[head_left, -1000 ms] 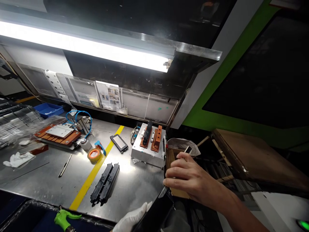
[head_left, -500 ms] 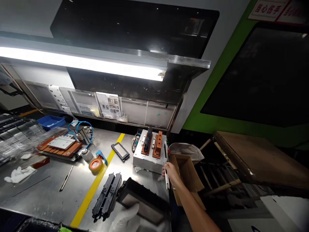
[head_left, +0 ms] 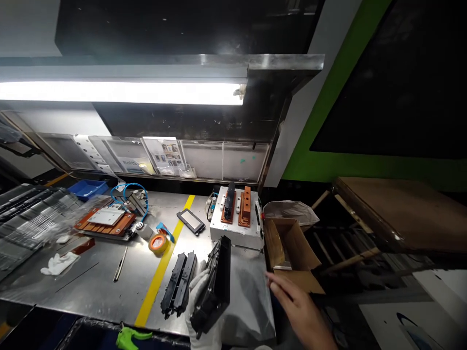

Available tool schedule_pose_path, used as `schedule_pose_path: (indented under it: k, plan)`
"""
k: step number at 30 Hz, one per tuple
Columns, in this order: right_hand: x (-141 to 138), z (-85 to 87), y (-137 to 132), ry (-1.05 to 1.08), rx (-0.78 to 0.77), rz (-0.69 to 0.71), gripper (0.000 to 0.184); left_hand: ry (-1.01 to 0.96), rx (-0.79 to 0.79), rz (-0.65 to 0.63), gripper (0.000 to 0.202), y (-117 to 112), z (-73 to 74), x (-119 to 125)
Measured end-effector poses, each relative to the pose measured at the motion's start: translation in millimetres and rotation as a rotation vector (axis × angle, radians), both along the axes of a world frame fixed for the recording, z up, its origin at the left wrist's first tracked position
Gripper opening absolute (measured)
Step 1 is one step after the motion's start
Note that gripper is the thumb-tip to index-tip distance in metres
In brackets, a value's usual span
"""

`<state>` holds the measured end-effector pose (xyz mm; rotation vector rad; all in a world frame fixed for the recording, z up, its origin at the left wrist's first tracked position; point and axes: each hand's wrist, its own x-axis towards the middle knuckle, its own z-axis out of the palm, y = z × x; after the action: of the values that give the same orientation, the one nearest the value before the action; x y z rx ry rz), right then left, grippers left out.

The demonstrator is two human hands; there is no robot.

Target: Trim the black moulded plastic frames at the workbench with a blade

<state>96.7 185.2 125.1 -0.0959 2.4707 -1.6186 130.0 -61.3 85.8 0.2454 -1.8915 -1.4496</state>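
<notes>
My left hand (head_left: 199, 296), in a white glove, grips a black plastic frame (head_left: 219, 282) from its left side and holds it tilted up on edge above the bench. My right hand (head_left: 295, 306) is bare and hovers off the bench's right edge, in front of an open cardboard box (head_left: 302, 243). Its thumb and forefinger are pinched together; whether anything small is between them I cannot make out. Two long black plastic parts (head_left: 178, 284) lie side by side left of the gloved hand. Behind stands a white fixture block (head_left: 237, 233) with a black piece (head_left: 229, 204) and an orange-brown holder (head_left: 246, 209).
On the metal bench lie a flat black frame (head_left: 191, 221), a tape roll (head_left: 158, 243), a slim knife-like tool (head_left: 120, 265) and a white glove (head_left: 58, 263). An orange-brown fixture (head_left: 105, 221) and plastic-wrapped parts (head_left: 32, 218) sit left. A green-handled thing (head_left: 131, 338) is at the front edge.
My right hand has come back from beside the fixture block, and the slender metallic strip it held no longer shows in it. The left hand has turned the black frame from lying flat to on edge.
</notes>
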Motion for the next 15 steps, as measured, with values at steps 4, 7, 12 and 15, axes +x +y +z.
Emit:
schedule_pose_path:
  k: [4, 7, 12, 15]
  plan:
    - [45.1, 59.4, -25.6, 0.366, 0.011, 0.17, 0.035, 0.064, -0.067, -0.015, 0.039, 5.5, 2.7, 6.2]
    - [53.8, 67.8, -34.4, 0.516, -0.001, 0.156, 0.045, 0.104, -0.095, -0.029, 0.036, 7.4, 8.6, 8.0]
    - [53.6, 62.9, -32.6, 0.54, -0.071, 0.224, 0.051, 0.127, -0.138, -0.049, 0.038, 9.0, 23.7, 6.3]
    - [52.7, 65.7, -32.4, 0.527, -0.102, 0.261, 0.05, 0.159, -0.149, -0.036, 0.035, 9.8, 25.1, 6.8]
